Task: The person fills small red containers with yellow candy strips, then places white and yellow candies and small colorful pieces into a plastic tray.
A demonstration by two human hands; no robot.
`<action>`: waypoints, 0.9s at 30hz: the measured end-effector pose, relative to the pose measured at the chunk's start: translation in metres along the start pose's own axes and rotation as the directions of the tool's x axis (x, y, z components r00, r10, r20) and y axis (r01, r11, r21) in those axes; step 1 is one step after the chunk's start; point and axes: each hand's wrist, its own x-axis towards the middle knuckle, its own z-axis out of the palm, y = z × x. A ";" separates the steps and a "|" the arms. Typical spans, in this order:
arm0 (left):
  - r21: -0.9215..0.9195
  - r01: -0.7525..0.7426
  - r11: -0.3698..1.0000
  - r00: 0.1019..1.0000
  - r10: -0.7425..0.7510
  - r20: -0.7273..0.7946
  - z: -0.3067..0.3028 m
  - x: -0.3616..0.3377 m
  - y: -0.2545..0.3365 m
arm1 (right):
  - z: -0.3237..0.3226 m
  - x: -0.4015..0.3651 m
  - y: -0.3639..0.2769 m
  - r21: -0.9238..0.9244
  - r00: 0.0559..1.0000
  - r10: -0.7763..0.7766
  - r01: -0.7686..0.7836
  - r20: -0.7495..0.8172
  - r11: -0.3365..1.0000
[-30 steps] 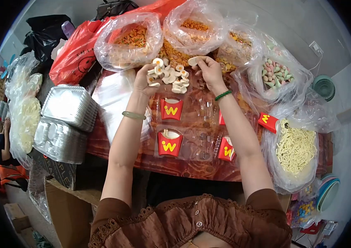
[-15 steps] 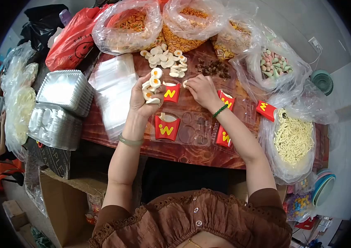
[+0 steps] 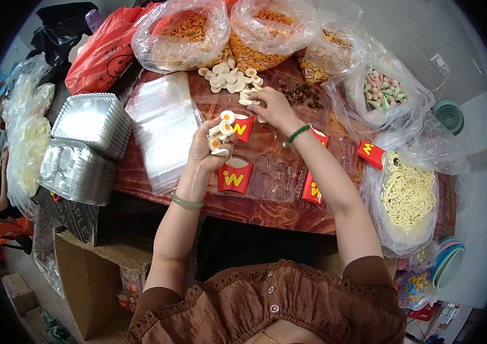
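My left hand (image 3: 206, 150) is closed around several fried-egg gummies (image 3: 226, 127), white discs with orange yolks. My right hand (image 3: 276, 109) reaches to the near edge of a pile of the same gummies (image 3: 229, 79), its fingers closed on white pieces (image 3: 248, 97) there. Between the hands stands a red fries carton (image 3: 244, 127) with a yellow mark. Nearer me, another red carton (image 3: 235, 176) lies in a clear plastic tray (image 3: 266, 178). More red cartons (image 3: 313, 189) are partly hidden under my right forearm.
Dark brown candies (image 3: 302, 96) lie behind my right hand. Open bags of orange candies (image 3: 263, 49) line the back. At right are a bag of pale yellow strips (image 3: 407, 192) and a lone carton (image 3: 371, 155). Clear sleeves (image 3: 166, 132) and stacked plastic boxes (image 3: 88, 123) occupy the left.
My right hand has moved from beside the upper carton to the gummy pile. A white piece now shows on the tray below it. My left hand has shifted slightly right and toward me.
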 end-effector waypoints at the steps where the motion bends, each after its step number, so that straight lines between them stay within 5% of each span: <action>1: 0.022 0.005 1.000 1.000 -0.005 -0.001 -0.001 0.000 0.000 | 0.005 0.006 0.003 -0.050 0.996 -0.086 0.085 -0.009 0.995; 5: 0.077 -0.015 0.997 0.999 0.019 -0.041 0.002 -0.004 -0.001 | 0.010 0.021 0.008 -0.101 0.991 -0.018 0.032 0.133 0.994; 8: 0.045 -0.021 0.999 0.999 0.023 -0.033 0.008 -0.011 -0.003 | 0.007 0.019 0.003 -0.024 0.994 0.017 -0.020 -0.104 1.000; 11: 0.011 -0.017 1.000 1.000 0.017 -0.001 0.010 -0.023 -0.008 | -0.024 0.001 -0.018 0.169 0.987 0.113 -0.092 -0.117 0.981; 13: -0.026 0.021 0.999 1.000 -0.021 0.010 0.011 -0.033 -0.016 | -0.051 -0.021 -0.034 0.233 0.976 0.181 -0.204 0.119 0.951; 15: -0.057 0.030 0.998 1.000 -0.029 0.008 0.011 -0.046 -0.028 | -0.061 -0.050 -0.033 0.320 0.857 0.242 -0.410 0.454 0.854; 17: -0.068 0.061 0.996 0.998 -0.058 0.034 0.009 -0.058 -0.042 | -0.059 -0.081 -0.045 0.306 0.815 0.207 -0.421 0.542 0.854; 18: -0.060 0.070 0.996 0.997 -0.068 0.022 0.006 -0.063 -0.049 | -0.060 -0.088 -0.052 0.213 0.807 0.116 -0.287 0.578 0.934; 22: -0.024 0.078 0.997 0.994 -0.079 -0.074 -0.007 -0.078 -0.079 | -0.033 -0.107 -0.050 0.203 0.847 0.098 -0.236 0.523 0.950; 24: 0.001 0.105 0.995 0.991 -0.104 -0.086 -0.011 -0.085 -0.093 | -0.020 -0.111 -0.046 0.029 0.959 0.001 -0.010 0.284 1.000; 27: 0.075 0.113 0.991 0.986 -0.102 -0.134 -0.013 -0.088 -0.109 | -0.011 -0.115 -0.050 0.050 0.985 0.032 -0.041 0.170 0.998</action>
